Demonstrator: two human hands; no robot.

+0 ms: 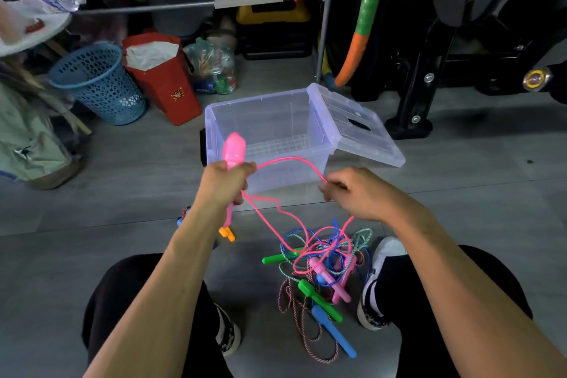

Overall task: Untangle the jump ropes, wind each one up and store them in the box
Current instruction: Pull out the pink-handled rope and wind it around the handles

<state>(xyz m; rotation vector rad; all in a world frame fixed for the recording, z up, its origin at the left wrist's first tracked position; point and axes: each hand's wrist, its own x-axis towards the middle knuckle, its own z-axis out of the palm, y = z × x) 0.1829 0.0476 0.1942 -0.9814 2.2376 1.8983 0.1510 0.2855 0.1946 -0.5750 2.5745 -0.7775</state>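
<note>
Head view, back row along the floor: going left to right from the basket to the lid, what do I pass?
Blue perforated plastic basket → red paper bag with white lining → clear bag of colourful bottles → open clear plastic storage box → its clear lid leaning on the right.

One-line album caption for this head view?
Left hand grips pink handle, right hand pinches pink rope before empty clear box.

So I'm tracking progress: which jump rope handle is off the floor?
The pink plastic handle gripped in the left hand; the green, blue and other pink handles lie in the floor tangle.
</note>
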